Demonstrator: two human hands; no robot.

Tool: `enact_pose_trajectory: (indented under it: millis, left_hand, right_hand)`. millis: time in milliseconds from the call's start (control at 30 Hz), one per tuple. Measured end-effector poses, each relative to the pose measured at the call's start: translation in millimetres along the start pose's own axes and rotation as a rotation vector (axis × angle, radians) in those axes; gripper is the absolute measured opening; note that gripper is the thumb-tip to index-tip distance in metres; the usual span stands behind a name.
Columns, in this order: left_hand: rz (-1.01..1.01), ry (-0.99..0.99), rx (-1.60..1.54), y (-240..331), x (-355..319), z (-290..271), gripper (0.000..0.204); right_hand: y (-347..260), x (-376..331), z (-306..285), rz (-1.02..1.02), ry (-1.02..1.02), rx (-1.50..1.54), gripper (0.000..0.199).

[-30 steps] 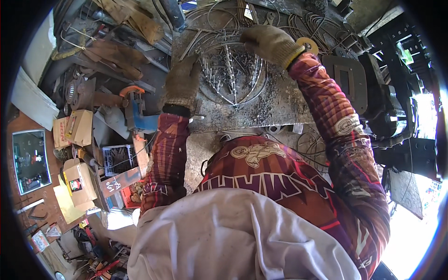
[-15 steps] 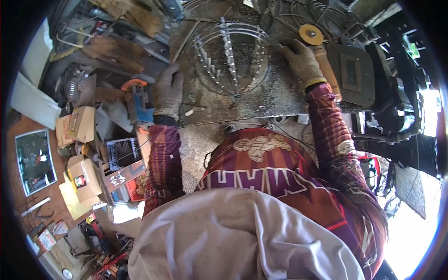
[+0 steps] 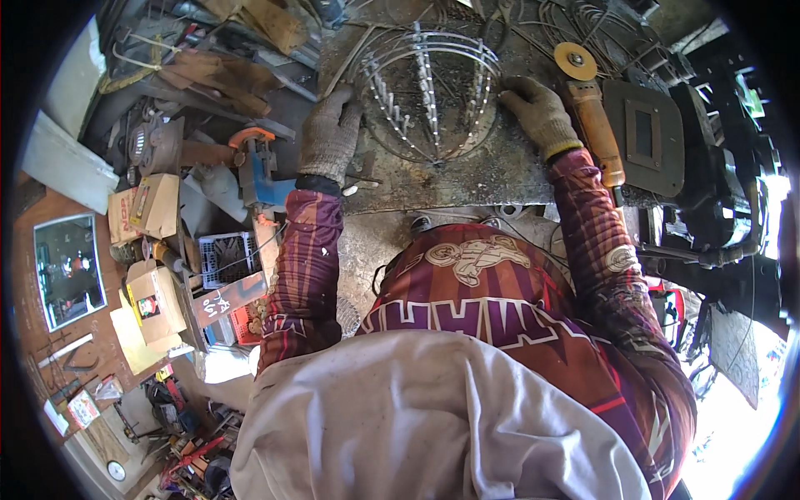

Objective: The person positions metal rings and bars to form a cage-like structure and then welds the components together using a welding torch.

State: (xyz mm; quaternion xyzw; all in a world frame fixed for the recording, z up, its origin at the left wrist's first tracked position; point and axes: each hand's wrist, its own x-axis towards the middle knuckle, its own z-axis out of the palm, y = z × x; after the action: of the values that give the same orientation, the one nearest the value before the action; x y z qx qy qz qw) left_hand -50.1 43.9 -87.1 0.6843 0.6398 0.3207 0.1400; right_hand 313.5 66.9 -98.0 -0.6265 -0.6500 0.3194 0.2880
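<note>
A dome-shaped metal wire frame (image 3: 427, 100), with curved hoops and ribs carrying rows of short studs, lies on the dark, stained workbench (image 3: 392, 197). At its left side is my left hand (image 3: 330, 140) in a grey knit glove, fingers and thumb apart, nearly at the outer hoop. My right hand (image 3: 540, 118), gloved likewise, is at the opposite side with its fingers spread toward the hoop; whether the fingertips touch it I cannot tell. Neither hand grips anything visible. Just right of my right hand lies an orange angle grinder (image 3: 597, 125) with a yellowish disc (image 3: 575, 61).
A dark welding mask (image 3: 667, 137) with a rectangular window lies beyond the grinder. Bent wire rods (image 3: 583, 21) clutter the bench's far right. On the left stand a blue tool with an orange handle (image 3: 260, 171), cardboard boxes (image 3: 156, 300) and a plastic crate (image 3: 225, 258).
Both hands have moved inward toward the wire frame, the left one also farther forward. The whole view has shifted slightly; frame and grinder keep their places on the bench.
</note>
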Motion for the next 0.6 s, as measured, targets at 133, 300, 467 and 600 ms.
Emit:
enact_pose_trajectory:
  millis: [133,300,467,600]
  left_hand:
    - [0.017,0.011,-0.026,1.2,6.2,8.1,0.032]
    - [-0.123,-0.040,-0.199,-7.6,7.0,12.9,0.033]
    - [-0.115,0.002,-0.306,-27.9,4.6,8.7,0.033]
    - [-0.146,-0.040,-0.222,-20.1,11.0,0.8,0.030]
  right_hand:
    - [0.9,5.8,-4.2,0.086,-0.044,0.015,0.038]
    - [22.4,12.7,-7.9,0.076,0.095,0.133,0.037]
    - [14.9,10.4,-4.8,0.036,0.089,0.061,0.039]
    - [11.7,9.0,-6.4,0.017,0.010,0.120,0.040]
